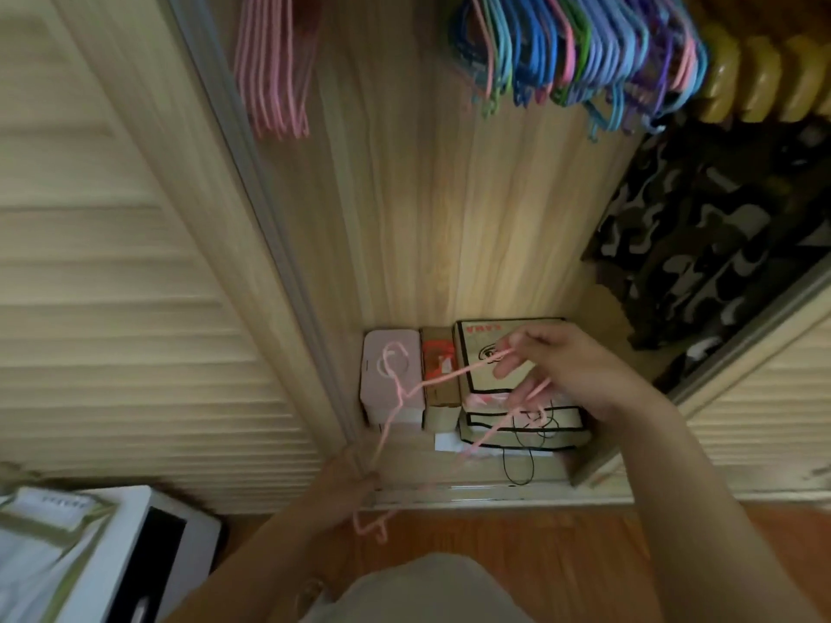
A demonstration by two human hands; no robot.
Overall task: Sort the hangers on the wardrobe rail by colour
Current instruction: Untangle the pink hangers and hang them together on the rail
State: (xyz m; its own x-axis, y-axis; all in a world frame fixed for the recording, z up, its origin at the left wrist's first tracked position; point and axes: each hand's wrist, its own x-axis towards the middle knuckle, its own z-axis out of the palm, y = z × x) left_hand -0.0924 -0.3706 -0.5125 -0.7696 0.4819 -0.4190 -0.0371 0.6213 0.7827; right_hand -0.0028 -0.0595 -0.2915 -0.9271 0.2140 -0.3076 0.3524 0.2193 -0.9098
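My left hand [348,481] low, forearm reaching up from bottom centre, fingers curled round thin pink hanger [431,384]. My right hand [553,370] higher, arm stretched in from lower right, fingertips pinching pink hanger wire, wrist bent slightly.

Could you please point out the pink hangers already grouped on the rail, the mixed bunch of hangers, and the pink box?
pink hangers [274,83], head view, middle of bunch.
mixed hangers [580,51], head view, blue ones.
pink box [375,384], head view, lid.
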